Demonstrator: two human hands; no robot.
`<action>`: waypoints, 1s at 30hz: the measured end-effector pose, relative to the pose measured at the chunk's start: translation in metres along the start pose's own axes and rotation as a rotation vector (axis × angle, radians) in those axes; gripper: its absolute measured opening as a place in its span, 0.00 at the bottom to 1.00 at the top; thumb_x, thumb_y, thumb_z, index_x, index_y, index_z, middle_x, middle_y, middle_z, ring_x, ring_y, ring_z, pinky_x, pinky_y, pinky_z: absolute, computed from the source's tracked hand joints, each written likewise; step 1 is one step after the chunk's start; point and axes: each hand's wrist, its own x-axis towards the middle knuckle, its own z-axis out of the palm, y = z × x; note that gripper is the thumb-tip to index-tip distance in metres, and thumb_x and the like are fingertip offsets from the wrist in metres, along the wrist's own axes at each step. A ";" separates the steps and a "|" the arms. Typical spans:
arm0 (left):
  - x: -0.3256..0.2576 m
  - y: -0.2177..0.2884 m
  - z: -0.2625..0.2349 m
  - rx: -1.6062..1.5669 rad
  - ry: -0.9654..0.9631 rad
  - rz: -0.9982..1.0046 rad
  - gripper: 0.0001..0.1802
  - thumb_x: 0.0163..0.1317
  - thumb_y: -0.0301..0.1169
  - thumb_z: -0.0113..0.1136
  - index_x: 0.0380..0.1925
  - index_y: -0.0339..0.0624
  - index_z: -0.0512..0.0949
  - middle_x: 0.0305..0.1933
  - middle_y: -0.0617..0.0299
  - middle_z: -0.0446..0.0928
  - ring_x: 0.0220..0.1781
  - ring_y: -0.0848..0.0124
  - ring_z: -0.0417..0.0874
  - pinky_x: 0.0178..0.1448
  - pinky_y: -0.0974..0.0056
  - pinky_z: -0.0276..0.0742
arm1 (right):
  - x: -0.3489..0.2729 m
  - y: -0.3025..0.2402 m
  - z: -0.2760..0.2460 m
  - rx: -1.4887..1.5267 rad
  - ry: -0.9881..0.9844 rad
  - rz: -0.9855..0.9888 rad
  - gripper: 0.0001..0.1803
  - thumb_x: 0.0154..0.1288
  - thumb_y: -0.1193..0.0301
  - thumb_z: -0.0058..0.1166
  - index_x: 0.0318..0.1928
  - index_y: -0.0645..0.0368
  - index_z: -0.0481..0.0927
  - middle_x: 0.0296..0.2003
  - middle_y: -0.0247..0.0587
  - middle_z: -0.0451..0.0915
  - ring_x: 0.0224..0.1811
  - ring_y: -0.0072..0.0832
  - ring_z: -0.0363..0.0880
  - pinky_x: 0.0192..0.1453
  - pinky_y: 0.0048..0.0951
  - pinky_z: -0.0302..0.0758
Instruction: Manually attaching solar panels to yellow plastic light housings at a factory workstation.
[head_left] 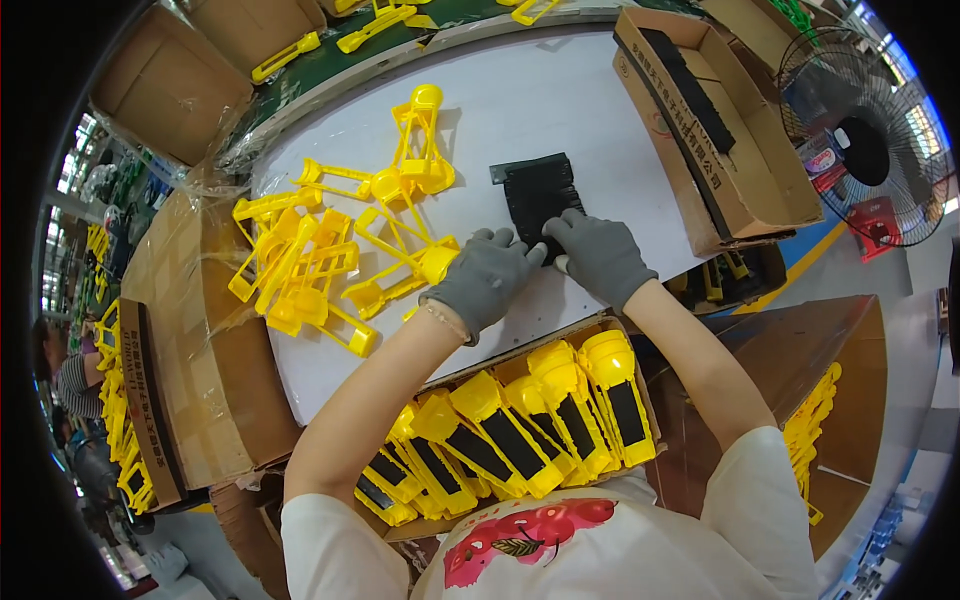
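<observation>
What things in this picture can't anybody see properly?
Head view:
Black strips: near end, partly behind left hand and right hand.
Nearest yellow parts: some partly hide others.
Shirt: cut off by lower edge.
Co-worker, far left: too small and blurred.

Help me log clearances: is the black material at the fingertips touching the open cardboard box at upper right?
Apart. The head view shows white tabletop plainly between the black material and the open cardboard box.
</observation>
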 end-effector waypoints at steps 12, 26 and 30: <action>-0.003 0.034 0.015 0.141 0.177 -0.693 0.23 0.53 0.52 0.64 0.30 0.41 0.77 0.25 0.59 0.78 0.27 0.60 0.83 0.27 0.61 0.76 | 0.001 0.004 -0.012 0.009 -0.163 0.149 0.15 0.51 0.62 0.64 0.39 0.53 0.78 0.39 0.39 0.77 0.40 0.36 0.81 0.44 0.35 0.77; -0.043 0.075 -0.005 -0.010 0.029 -0.772 0.06 0.50 0.28 0.59 0.29 0.42 0.79 0.30 0.52 0.81 0.34 0.59 0.85 0.33 0.59 0.79 | -0.049 -0.005 -0.053 0.543 0.200 0.190 0.11 0.55 0.67 0.62 0.37 0.57 0.81 0.30 0.41 0.80 0.33 0.36 0.79 0.38 0.32 0.74; -0.098 0.093 -0.042 -0.058 0.320 -0.808 0.05 0.50 0.23 0.55 0.29 0.36 0.77 0.28 0.48 0.80 0.33 0.51 0.83 0.36 0.54 0.79 | -0.075 -0.010 -0.063 0.766 0.341 0.230 0.11 0.57 0.66 0.62 0.36 0.60 0.81 0.26 0.41 0.77 0.25 0.28 0.77 0.30 0.28 0.71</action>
